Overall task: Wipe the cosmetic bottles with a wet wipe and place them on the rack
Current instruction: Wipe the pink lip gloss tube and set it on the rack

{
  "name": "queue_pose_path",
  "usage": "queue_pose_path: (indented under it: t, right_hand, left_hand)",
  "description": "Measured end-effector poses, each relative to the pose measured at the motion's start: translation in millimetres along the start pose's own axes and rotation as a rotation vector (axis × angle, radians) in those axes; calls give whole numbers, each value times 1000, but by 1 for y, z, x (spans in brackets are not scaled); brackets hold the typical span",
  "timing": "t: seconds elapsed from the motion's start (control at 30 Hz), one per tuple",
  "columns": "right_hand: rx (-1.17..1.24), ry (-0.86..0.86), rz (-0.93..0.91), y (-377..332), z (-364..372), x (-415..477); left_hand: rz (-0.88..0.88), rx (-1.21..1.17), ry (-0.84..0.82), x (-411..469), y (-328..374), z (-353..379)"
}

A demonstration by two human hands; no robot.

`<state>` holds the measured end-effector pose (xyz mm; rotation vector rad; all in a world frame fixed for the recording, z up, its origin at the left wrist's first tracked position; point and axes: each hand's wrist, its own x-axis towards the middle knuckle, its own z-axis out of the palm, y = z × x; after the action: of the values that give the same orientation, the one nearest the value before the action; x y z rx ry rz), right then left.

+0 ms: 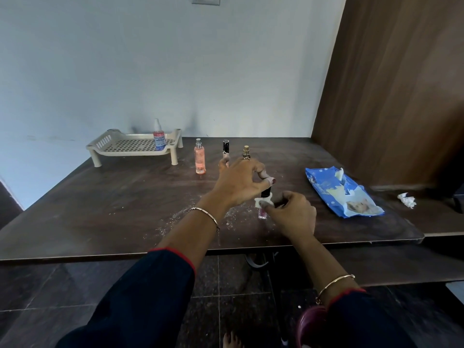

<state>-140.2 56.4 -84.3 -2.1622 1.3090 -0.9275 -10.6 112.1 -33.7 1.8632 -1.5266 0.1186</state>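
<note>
The small bottle point(266, 191), upright just below the left grip point(241, 182), looks light, hard and likely slick once wet. That grip pinches its black cap; the right grip point(291, 214) pinches the wipe point(261, 201) round its middle. The rack point(135, 153) sits well beyond, leftward.

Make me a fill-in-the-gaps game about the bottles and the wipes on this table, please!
1. The rack holds just ___ spray bottle.
2. The wipes pack is coloured ___.
3. The left hand pinches the ___ cap of the small bottle, and the right hand presses a wet wipe on it.

Missing words: one; blue; black.
</note>
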Motion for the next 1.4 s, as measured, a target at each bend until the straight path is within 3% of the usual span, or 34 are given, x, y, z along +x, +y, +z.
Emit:
queue_pose_path:
  t: [0.37, 0.7, 0.93, 1.07, 1.4]
  right_hand:
    - [-209, -23, -7, 7, 10, -3]
    - [177, 176, -36, -7, -7, 10]
    - [-59, -78, 2, 19, 14, 5]
    - [-121, -83, -14, 17, 10, 10]
    - [215, 64, -42, -8, -11, 25]
  left_hand:
    - [3, 12, 0, 6, 3, -4]
    - [13, 1, -153, 21, 4, -18]
    - [58, -53, -303, 27, 0, -29]
    - [52, -40, -292, 27, 3, -27]
    - [61, 15, -265, 26, 4, -28]
